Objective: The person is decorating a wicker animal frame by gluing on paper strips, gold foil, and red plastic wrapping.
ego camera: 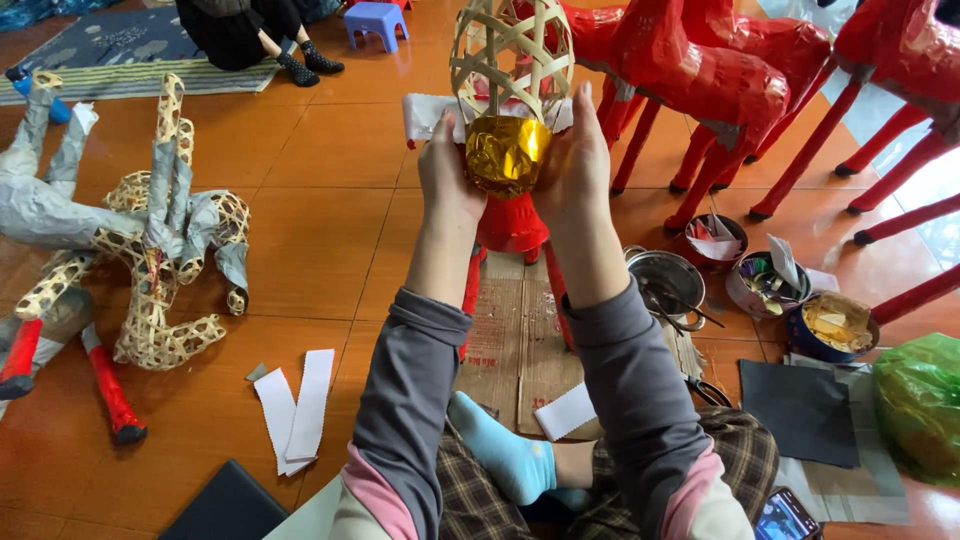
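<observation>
My left hand (447, 170) and my right hand (578, 160) press from both sides on a sheet of gold foil (506, 150). The foil covers the lower front of a woven bamboo frame (512, 52) shaped like an egg. That frame tops a red paper-covered figure (512, 222) standing on flattened cardboard (515, 340) in front of me. A white paper strip (428, 112) wraps behind the frame at the level of my fingertips. My grey sleeves, checked trousers and a light blue sock (505, 455) fill the bottom of the view.
Red paper animal figures (720, 80) stand at the right. A bare bamboo animal frame partly wrapped in grey paper (150, 250) lies at the left. Small tins and a metal pot (668, 280), black paper (800, 410), a green bag (920, 400), white strips (296, 405) and a phone (785, 515) surround me. Someone sits at the far back (250, 35).
</observation>
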